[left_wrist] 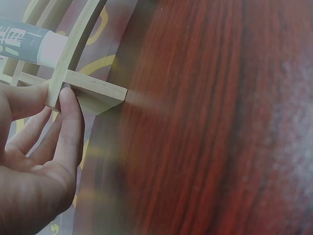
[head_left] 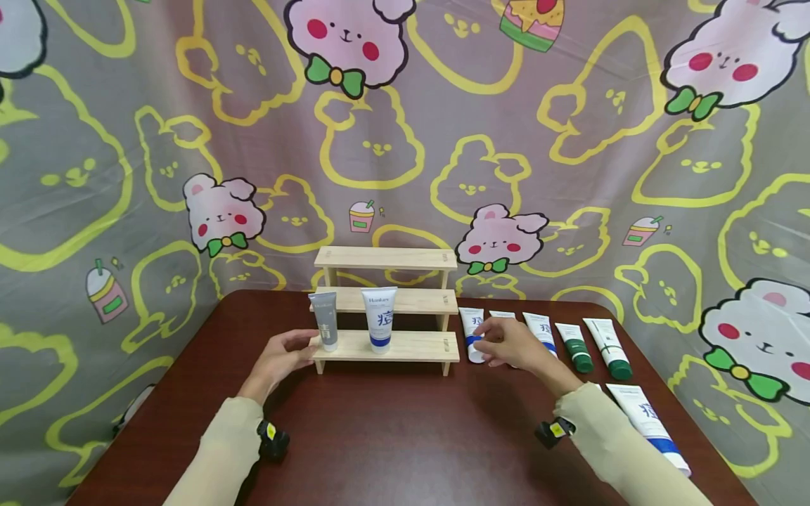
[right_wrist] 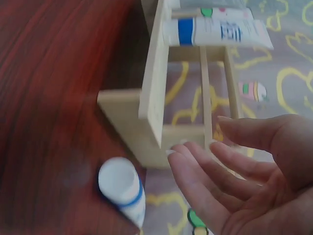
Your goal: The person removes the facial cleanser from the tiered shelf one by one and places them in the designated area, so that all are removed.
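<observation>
A three-step wooden display rack [head_left: 420,346] stands toward the back of the table. My left hand [head_left: 278,360] pinches the left end of its lowest step between thumb and fingers, as the left wrist view shows. On that step a grey tube [head_left: 326,325] stands cap down, close to the left hand. A white tube with a blue band [head_left: 379,316] stands to its right. Off the rack's right end my right hand [head_left: 511,343] hovers with nothing in its relaxed fingers. Nearest to it lies a white-and-blue tube [head_left: 471,327]; the hand partly hides the tubes behind it.
Several more tubes lie along the table's right side, among them a green-and-white tube [head_left: 576,349], a white tube with a green cap [head_left: 609,348] and a larger white-and-blue tube [head_left: 648,425] near the right forearm. A patterned curtain [head_left: 380,204] hangs behind the dark red table [head_left: 405,436].
</observation>
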### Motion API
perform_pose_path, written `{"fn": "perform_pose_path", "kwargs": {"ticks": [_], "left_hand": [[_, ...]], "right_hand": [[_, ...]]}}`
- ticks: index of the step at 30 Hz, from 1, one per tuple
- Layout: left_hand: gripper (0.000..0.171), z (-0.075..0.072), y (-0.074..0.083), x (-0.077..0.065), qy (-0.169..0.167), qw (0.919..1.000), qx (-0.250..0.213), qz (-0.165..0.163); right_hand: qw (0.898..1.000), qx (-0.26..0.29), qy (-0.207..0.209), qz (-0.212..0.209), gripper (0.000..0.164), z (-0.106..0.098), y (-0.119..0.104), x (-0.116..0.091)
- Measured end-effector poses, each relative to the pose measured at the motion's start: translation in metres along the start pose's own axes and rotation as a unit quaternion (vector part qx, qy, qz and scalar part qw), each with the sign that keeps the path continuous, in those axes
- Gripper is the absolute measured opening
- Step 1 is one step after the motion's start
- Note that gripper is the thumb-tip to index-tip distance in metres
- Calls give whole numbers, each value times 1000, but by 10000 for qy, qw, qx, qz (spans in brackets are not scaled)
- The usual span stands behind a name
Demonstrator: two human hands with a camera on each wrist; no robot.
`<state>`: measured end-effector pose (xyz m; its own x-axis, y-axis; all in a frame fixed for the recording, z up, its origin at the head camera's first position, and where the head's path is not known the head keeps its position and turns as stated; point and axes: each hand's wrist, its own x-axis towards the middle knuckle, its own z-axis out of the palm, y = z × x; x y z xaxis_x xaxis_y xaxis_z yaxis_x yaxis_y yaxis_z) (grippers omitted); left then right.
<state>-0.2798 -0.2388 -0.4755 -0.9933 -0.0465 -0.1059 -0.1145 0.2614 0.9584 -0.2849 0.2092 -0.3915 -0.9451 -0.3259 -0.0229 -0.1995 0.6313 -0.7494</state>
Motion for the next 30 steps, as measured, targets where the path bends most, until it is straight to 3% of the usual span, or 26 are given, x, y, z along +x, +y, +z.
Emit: {"fn": "perform_pose_path", "kwargs": {"ticks": [13,30], "left_hand": [[47,1,2,-2,-4,10000,15,38],[47,0,-1,-1,-45,9999,-122,67]], "right_hand": [[9959,63,396,-816,29,48,-23,20],[9833,492,400,-1705,35,86,-48,46]]}}
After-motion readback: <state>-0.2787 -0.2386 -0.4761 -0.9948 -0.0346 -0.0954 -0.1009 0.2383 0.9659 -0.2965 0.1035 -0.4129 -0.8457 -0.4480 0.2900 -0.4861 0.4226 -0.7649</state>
